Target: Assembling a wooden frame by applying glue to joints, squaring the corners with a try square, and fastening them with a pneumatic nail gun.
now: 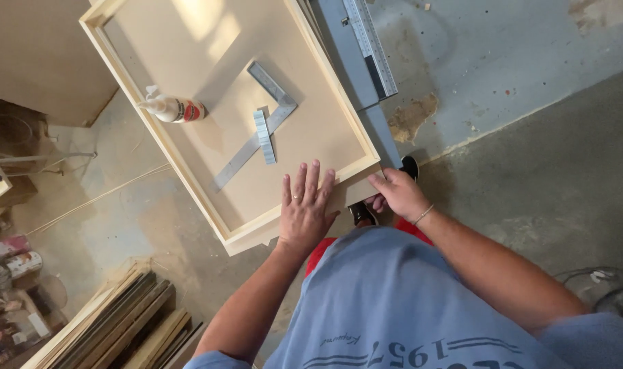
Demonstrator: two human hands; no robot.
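Workshop floor of stained, patchy concrete (pixel 530 137), sunlit in places; wood strips stacked lower left (pixel 113 321), cans and clutter at the left edge. Shallow wooden tray frame (pixel 188 178), pale rim around a flat panel base, sits at about waist height; what carries it is hidden, though a grey fence with a ruler scale (pixel 366 48) runs along its right side.

Left hand (pixel 305 208) lies flat on the frame's near rim, fingers spread and open, palm down, pressing not gripping. Right hand (pixel 397 195) is at the near right corner, fingers curled around the edge of the rim there, thumb on top; it looks like a closed hold on the corner.

Inside the frame: steel framing square (pixel 257 126) lying flat, a strip of staples (pixel 264 137) resting across it, and a glue bottle (pixel 171 108) on its side near the left rim.

Handling judgement: frame looks stiff, light to moderate in weight but wide and awkward, best taken at the rims or corners with both hands. Joints may be fresh with glue, so racking is a risk. Loose items would slide if tilted.
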